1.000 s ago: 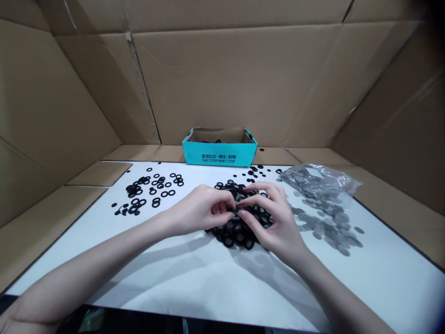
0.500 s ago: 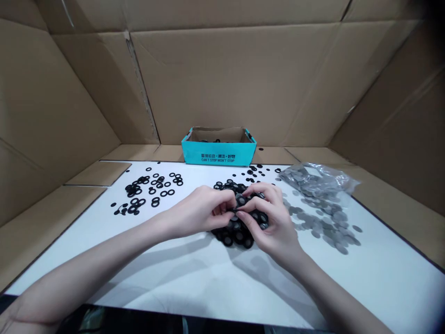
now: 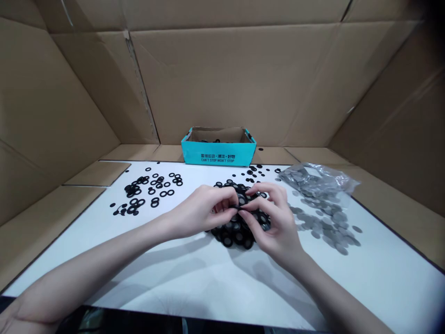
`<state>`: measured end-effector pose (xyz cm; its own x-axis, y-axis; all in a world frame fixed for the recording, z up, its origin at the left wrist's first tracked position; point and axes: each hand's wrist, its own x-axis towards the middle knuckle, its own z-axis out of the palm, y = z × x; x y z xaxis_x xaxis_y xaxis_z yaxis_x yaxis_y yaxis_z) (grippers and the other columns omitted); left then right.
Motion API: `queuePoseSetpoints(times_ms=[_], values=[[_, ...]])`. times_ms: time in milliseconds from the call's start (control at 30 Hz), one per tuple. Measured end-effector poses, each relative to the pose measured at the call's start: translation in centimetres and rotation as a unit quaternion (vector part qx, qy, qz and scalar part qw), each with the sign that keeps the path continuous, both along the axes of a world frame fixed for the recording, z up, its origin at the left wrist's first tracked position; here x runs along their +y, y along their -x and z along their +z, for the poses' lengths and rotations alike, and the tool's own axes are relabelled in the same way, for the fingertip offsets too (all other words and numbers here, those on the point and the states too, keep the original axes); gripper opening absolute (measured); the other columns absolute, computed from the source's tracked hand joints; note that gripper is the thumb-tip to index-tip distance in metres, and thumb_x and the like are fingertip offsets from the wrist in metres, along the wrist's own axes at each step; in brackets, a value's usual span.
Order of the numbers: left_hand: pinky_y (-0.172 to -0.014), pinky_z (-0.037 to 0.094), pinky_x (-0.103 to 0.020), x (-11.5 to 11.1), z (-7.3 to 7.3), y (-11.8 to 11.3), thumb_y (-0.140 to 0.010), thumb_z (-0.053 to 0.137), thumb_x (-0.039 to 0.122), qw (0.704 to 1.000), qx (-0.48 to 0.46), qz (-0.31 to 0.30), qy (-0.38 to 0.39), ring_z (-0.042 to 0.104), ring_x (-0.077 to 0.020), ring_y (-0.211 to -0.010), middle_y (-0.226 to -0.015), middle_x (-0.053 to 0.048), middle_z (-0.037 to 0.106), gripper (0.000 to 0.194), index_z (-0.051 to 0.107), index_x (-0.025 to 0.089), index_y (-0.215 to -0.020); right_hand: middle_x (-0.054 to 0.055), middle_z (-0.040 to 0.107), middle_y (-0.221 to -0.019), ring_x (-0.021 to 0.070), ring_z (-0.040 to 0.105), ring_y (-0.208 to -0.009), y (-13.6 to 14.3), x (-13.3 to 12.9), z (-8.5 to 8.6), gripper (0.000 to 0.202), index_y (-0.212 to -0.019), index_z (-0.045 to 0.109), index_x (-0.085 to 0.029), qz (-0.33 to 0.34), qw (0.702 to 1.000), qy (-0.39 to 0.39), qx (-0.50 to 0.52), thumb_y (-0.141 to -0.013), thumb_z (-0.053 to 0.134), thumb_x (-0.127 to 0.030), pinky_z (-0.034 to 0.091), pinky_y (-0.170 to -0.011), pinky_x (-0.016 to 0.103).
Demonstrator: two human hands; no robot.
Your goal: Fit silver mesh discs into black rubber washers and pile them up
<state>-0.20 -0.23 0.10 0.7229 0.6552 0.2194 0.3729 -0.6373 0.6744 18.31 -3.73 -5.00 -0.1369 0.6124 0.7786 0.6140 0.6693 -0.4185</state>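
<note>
My left hand [image 3: 201, 211] is closed, thumb and forefinger pinching a small black ring [image 3: 238, 208]. From the other side my right hand [image 3: 276, 225] meets it, its thumb and forefinger closed on the same ring's edge. Whether a grey disc sits inside this ring is hidden by the fingers. Just beneath both hands lies a pile of black rings [image 3: 238, 237], many with grey discs in their centres. Part of the pile is covered by my hands.
Loose black rings [image 3: 160, 185] are scattered on the white tabletop [image 3: 167, 287] at left. Grey discs [image 3: 327, 227] spread at right below a clear plastic bag [image 3: 316, 178] of discs. A turquoise box [image 3: 219, 153] stands at the back, before cardboard walls [image 3: 229, 83].
Both hands have shifted very slightly, the right one a little to the right with its fingers moved apart somewhat. The pinch on the black ring stays over the pile.
</note>
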Motion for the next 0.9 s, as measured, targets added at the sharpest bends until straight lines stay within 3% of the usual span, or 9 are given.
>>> queuePoseSetpoints(times_ms=[133, 267, 333, 467, 633, 767, 900], values=[[-0.056, 0.042, -0.018, 0.1, -0.2, 0.1, -0.088, 0.053, 0.017, 1.0, -0.014, 0.011, 0.002, 0.052, -0.0082, -0.058, -0.065, 0.003, 0.056, 0.008, 0.058, 0.014, -0.083, 0.006, 0.059, -0.099, 0.0275, 0.053, -0.103, -0.1, 0.1, -0.2, 0.013, -0.077, 0.057, -0.024, -0.001, 1.0, -0.005, 0.013, -0.083, 0.061, -0.013, 0.039, -0.09, 0.048], [-0.064, 0.05, -0.02, 0.2, -0.1, 0.1, -0.087, 0.064, 0.022, 0.997, -0.066, 0.0, -0.025, 0.06, -0.0106, -0.067, -0.077, 0.0, 0.063, 0.016, 0.06, 0.014, -0.1, 0.006, 0.058, -0.099, 0.0238, 0.055, -0.1, -0.6, 0.5, -0.3, 0.011, -0.077, 0.058, -0.023, 0.081, 0.983, 0.116, 0.119, -0.087, 0.06, -0.021, 0.042, -0.089, 0.041], [-0.068, 0.051, -0.02, 0.1, 0.1, 0.2, -0.083, 0.07, 0.021, 0.995, -0.081, -0.017, -0.06, 0.062, -0.0111, -0.07, -0.083, -0.001, 0.065, 0.023, 0.06, 0.014, -0.104, 0.006, 0.057, -0.099, 0.0221, 0.056, -0.098, -0.8, 0.7, -0.3, 0.014, -0.075, 0.058, -0.023, 0.135, 0.959, 0.177, 0.175, -0.088, 0.061, -0.026, 0.043, -0.087, 0.038], [-0.067, 0.05, -0.021, -0.3, 0.5, 0.3, -0.084, 0.071, 0.02, 0.987, -0.094, -0.029, -0.131, 0.063, -0.0116, -0.069, -0.084, -0.002, 0.068, 0.015, 0.063, 0.014, -0.095, 0.006, 0.059, -0.098, 0.0222, 0.057, -0.097, -0.7, 0.6, -0.1, 0.024, -0.071, 0.058, -0.022, 0.224, 0.898, 0.287, 0.246, -0.086, 0.065, -0.039, 0.044, -0.081, 0.034], [-0.067, 0.05, -0.022, -0.8, 0.6, 0.4, -0.089, 0.065, 0.023, 0.983, -0.072, -0.024, -0.167, 0.065, -0.0132, -0.071, -0.085, -0.003, 0.07, 0.01, 0.063, 0.015, -0.095, 0.006, 0.06, -0.1, 0.0233, 0.059, -0.097, -0.5, 0.5, 0.2, 0.032, -0.069, 0.059, -0.021, 0.282, 0.832, 0.371, 0.301, -0.08, 0.069, -0.049, 0.047, -0.084, 0.034], [-0.067, 0.048, -0.022, -0.9, 0.7, 0.4, -0.091, 0.063, 0.02, 0.979, -0.056, -0.023, -0.195, 0.064, -0.0141, -0.071, -0.08, -0.003, 0.069, 0.008, 0.063, 0.013, -0.094, 0.009, 0.062, -0.107, 0.0263, 0.059, -0.102, -0.6, 0.6, 0.3, 0.033, -0.08, 0.067, -0.022, 0.279, 0.826, 0.382, 0.306, -0.078, 0.068, -0.055, 0.048, -0.086, 0.037], [-0.067, 0.048, -0.022, -0.8, 0.6, 0.5, -0.09, 0.062, 0.017, 0.976, -0.048, -0.044, -0.208, 0.063, -0.0148, -0.074, -0.082, -0.004, 0.067, 0.009, 0.063, 0.012, -0.098, 0.007, 0.061, -0.105, 0.0236, 0.058, -0.101, -0.5, 0.6, 0.2, 0.026, -0.085, 0.068, -0.022, 0.302, 0.83, 0.372, 0.285, -0.079, 0.07, -0.047, 0.048, -0.087, 0.034]])
